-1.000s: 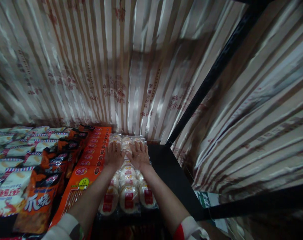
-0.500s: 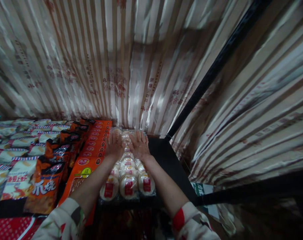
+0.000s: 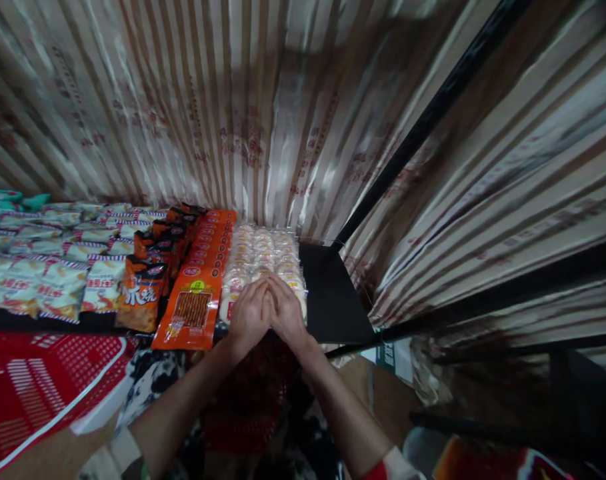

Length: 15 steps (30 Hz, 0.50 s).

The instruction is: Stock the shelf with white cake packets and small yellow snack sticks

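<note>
Rows of clear packs of round pale cakes (image 3: 263, 243) with red labels lie on the black shelf. My left hand (image 3: 251, 313) rests over the front of these rows, its fingers stretched out and lightly bent. Against it lies my right hand (image 3: 285, 308), also with fingers extended, and the fingertips of both meet above the middle row. Neither hand holds anything that I can see. The front packs are partly hidden beneath my hands. Just left of the cakes lies a long stack of orange snack packets (image 3: 190, 293).
Orange-and-black snack bags (image 3: 141, 293) and white snack bags (image 3: 60, 287) line the shelf further left. A red basket (image 3: 47, 387) stands below. The black shelf board (image 3: 333, 293) ends at a diagonal black pole (image 3: 417, 140). Striped plastic sheeting (image 3: 263, 100) hangs behind.
Both hands have drawn back from the far part of the cake packs to the front and come together. The view has shifted, showing more of the basket and floor.
</note>
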Available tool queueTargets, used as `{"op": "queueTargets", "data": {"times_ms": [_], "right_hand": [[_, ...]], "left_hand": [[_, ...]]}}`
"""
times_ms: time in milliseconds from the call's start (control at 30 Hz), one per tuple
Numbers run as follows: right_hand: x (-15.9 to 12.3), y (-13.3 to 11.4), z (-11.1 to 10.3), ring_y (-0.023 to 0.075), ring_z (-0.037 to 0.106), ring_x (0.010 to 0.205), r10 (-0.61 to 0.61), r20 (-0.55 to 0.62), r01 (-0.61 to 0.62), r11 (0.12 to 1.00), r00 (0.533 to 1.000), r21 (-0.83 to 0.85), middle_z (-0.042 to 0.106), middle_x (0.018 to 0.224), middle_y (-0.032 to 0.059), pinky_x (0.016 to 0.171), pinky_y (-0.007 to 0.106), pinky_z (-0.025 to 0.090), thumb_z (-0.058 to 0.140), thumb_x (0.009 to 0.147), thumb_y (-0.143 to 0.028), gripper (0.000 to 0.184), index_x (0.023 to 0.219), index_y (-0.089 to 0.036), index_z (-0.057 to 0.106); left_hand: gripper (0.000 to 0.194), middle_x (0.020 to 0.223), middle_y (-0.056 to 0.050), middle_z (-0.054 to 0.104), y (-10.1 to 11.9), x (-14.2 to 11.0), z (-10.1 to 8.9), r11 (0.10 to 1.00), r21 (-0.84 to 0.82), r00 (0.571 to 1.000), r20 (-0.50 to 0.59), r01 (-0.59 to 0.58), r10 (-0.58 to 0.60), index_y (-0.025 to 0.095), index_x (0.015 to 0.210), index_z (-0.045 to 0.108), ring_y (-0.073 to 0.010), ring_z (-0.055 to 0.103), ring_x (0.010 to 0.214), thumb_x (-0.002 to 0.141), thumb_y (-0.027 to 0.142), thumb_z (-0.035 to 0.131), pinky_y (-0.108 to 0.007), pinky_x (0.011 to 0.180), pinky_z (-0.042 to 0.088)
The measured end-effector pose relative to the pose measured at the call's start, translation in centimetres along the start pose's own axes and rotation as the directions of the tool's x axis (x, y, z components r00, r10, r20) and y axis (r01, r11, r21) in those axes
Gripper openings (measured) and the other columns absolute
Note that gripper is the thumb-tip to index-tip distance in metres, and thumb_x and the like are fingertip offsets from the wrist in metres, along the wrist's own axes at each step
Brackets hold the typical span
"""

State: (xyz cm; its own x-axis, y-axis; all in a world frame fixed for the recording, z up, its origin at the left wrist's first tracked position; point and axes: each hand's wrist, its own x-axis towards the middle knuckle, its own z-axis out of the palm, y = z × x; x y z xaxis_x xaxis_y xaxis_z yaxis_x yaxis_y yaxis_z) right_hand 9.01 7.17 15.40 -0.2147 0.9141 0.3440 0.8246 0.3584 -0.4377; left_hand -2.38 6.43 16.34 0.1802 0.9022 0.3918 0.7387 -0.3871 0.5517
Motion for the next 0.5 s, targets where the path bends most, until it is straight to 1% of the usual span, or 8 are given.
{"op": "queueTargets", "data": {"times_ms": [100, 167, 233, 267, 300, 367, 433, 500], "right_hand": [[-5.1, -1.3, 1.0, 0.0173, 0.045, 0.124, 0.02, 0.031, -0.02, 1.0, 0.999, 0.01, 0.054, 0.131, 0.0082, 0.106, 0.032, 0.036, 0.026, 0.092, -0.026, 0.045, 0.126, -0.016, 0.053], [-8.2, -1.9, 2.3, 0.0172, 0.049, 0.119, 0.049, 0.095, -0.053, 0.998, 0.994, 0.039, 0.057, 0.126, 0.0095, 0.104, 0.031, 0.038, 0.024, 0.092, -0.025, 0.045, 0.122, -0.015, 0.057], [-10.8, -2.2, 3.8, 0.0174, 0.053, 0.116, 0.117, 0.176, -0.128, 0.99, 0.977, 0.054, 0.06, 0.122, 0.01, 0.102, 0.031, 0.039, 0.023, 0.091, -0.021, 0.045, 0.117, -0.016, 0.06], [-11.9, -2.3, 4.7, 0.0179, 0.055, 0.112, 0.135, 0.263, -0.154, 0.987, 0.955, 0.054, 0.062, 0.119, 0.0104, 0.1, 0.031, 0.04, 0.026, 0.091, -0.02, 0.043, 0.115, -0.016, 0.06], [-12.8, -2.4, 5.5, 0.0187, 0.058, 0.107, 0.147, 0.38, -0.176, 0.983, 0.913, 0.042, 0.065, 0.113, 0.0104, 0.097, 0.031, 0.042, 0.03, 0.089, -0.019, 0.04, 0.114, -0.016, 0.061], [-14.3, -2.4, 7.1, 0.0205, 0.063, 0.095, 0.158, 0.59, -0.2, 0.98, 0.792, 0.005, 0.069, 0.101, 0.0104, 0.087, 0.03, 0.046, 0.037, 0.086, -0.018, 0.034, 0.107, -0.016, 0.064], [-15.3, -2.3, 8.3, 0.021, 0.062, 0.101, 0.11, 0.671, -0.175, 0.984, 0.733, 0.03, 0.067, 0.109, 0.0088, 0.088, 0.029, 0.045, 0.043, 0.083, -0.018, 0.035, 0.113, -0.018, 0.061], [-16.0, -2.2, 9.2, 0.0214, 0.059, 0.106, 0.095, 0.709, -0.175, 0.984, 0.699, 0.04, 0.065, 0.115, 0.0076, 0.09, 0.03, 0.044, 0.045, 0.081, -0.018, 0.037, 0.116, -0.02, 0.059]], "left_hand": [[0.044, 0.127, -0.012, 0.056, -0.4, -6.5, 0.6, 0.998, -0.069, 1.0, 0.004, -0.012, 0.012, 0.01, 0.123, 0.052, -0.018, 0.048, 0.12, 0.089, 0.023, 0.027, -0.035, 0.105, 0.039], [0.044, 0.13, -0.013, 0.053, -1.1, -10.5, 1.4, 0.995, -0.074, 0.997, 0.04, 0.064, -0.061, 0.01, 0.124, 0.051, -0.0174, 0.047, 0.123, 0.089, 0.021, 0.026, -0.034, 0.106, 0.039], [0.045, 0.13, -0.013, 0.054, -2.1, -13.7, 2.4, 0.993, -0.056, 0.978, 0.189, 0.106, -0.094, 0.011, 0.125, 0.051, -0.018, 0.047, 0.123, 0.087, 0.02, 0.03, -0.035, 0.106, 0.038], [0.045, 0.131, -0.012, 0.053, -2.6, -15.0, 3.0, 0.986, -0.033, 0.953, 0.264, 0.163, -0.148, 0.011, 0.125, 0.051, -0.0175, 0.046, 0.124, 0.086, 0.018, 0.031, -0.034, 0.107, 0.037], [0.046, 0.134, -0.011, 0.051, -3.2, -16.1, 3.4, 0.97, 0.006, 0.916, 0.327, 0.245, -0.233, 0.011, 0.125, 0.052, -0.017, 0.045, 0.125, 0.084, 0.015, 0.032, -0.032, 0.107, 0.036], [0.048, 0.135, -0.011, 0.049, -4.3, -17.5, 4.1, 0.92, 0.096, 0.817, 0.431, 0.381, -0.383, 0.011, 0.124, 0.053, -0.017, 0.047, 0.124, 0.079, 0.011, 0.036, -0.029, 0.106, 0.036], [0.049, 0.132, -0.009, 0.054, -5.5, -18.4, 4.3, 0.886, 0.155, 0.743, 0.493, 0.437, -0.452, 0.016, 0.121, 0.056, -0.0165, 0.049, 0.122, 0.076, 0.008, 0.04, -0.028, 0.104, 0.037], [0.043, 0.119, -0.007, 0.063, -6.5, -19.1, 4.2, 0.859, 0.197, 0.684, 0.533, 0.472, -0.498, 0.019, 0.113, 0.062, -0.018, 0.055, 0.115, 0.074, 0.01, 0.045, -0.029, 0.098, 0.042]]}}
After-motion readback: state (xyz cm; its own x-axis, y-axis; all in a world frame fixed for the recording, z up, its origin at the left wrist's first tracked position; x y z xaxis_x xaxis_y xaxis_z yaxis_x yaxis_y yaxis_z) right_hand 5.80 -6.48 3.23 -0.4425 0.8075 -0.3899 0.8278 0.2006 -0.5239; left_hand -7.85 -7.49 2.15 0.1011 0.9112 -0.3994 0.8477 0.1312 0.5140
